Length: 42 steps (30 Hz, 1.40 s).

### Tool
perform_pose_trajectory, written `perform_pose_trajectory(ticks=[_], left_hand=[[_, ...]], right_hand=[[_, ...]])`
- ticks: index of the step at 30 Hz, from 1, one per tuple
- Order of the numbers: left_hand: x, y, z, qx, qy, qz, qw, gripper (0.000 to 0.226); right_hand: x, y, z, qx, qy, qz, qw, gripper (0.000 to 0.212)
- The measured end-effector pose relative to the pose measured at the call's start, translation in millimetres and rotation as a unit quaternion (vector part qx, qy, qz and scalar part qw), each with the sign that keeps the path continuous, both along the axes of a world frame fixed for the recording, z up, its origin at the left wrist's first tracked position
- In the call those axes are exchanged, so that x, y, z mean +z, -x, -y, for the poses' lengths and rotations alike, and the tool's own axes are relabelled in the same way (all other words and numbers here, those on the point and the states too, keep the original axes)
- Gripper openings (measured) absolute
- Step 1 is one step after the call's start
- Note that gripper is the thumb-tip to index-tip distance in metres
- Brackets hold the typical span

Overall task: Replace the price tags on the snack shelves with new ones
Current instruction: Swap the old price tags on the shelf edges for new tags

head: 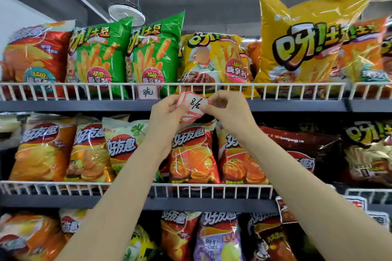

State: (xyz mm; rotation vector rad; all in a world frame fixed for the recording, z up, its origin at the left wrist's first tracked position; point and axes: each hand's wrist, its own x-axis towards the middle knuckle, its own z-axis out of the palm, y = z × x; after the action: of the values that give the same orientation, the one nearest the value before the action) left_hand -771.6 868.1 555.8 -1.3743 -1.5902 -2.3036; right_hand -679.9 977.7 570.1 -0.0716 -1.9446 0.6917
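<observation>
Head view: two hands holding a small stack of price tags before the top snack shelf.

Left hand point(167, 110): fingers curled, thumb pinching the stack of red-bordered tags point(192, 107) from its left side. Right hand point(228, 108): fingers bent, thumb and forefinger pinching the right edge of the front tag, handwritten "8". Stack position: in the air just below the white wire rail point(233, 91) of the top shelf, in front of the grey shelf edge point(84, 105). Mounted tag point(147, 92): clipped on the rail, just up-left of the stack, below the green bags point(154, 53). Yellow bags point(212, 57) behind the rail above the hands.
</observation>
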Motion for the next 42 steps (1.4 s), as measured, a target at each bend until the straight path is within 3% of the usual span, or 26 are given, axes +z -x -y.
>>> perform_pose_trajectory(ticks=[12,18,27,33,37,42], left_hand=[[-3.5,-91.4,-68.4,-0.041,0.023,-0.058,0.997,0.018],[5.4,-146.8,-115.8,0.014,0.052,-0.158,0.986,0.021],[-1.8,-265.1,-241.3,0.116,0.082,-0.275,0.951,0.03],[6.8,-337.9,-322.4,0.109,0.056,-0.228,0.966,0.012],[13.3,-365.8,-360.9,0.12,0.059,-0.213,0.968,0.022],[14.8,-399.0,-391.2,0.115,0.073,-0.229,0.964,0.02]], right_hand=[[-1.0,-115.2,-61.5,-0.092,-0.01,0.038,0.995,0.013],[-1.5,-173.9,-105.7,-0.127,0.027,-0.009,0.991,0.003],[-9.1,-290.9,-223.6,-0.154,0.032,-0.012,0.988,0.012],[5.0,-361.9,-304.6,-0.129,0.015,0.013,0.991,0.008],[10.6,-393.0,-342.7,-0.138,-0.006,0.007,0.99,0.021],[8.1,-429.1,-376.9,-0.174,0.033,-0.019,0.984,0.019]])
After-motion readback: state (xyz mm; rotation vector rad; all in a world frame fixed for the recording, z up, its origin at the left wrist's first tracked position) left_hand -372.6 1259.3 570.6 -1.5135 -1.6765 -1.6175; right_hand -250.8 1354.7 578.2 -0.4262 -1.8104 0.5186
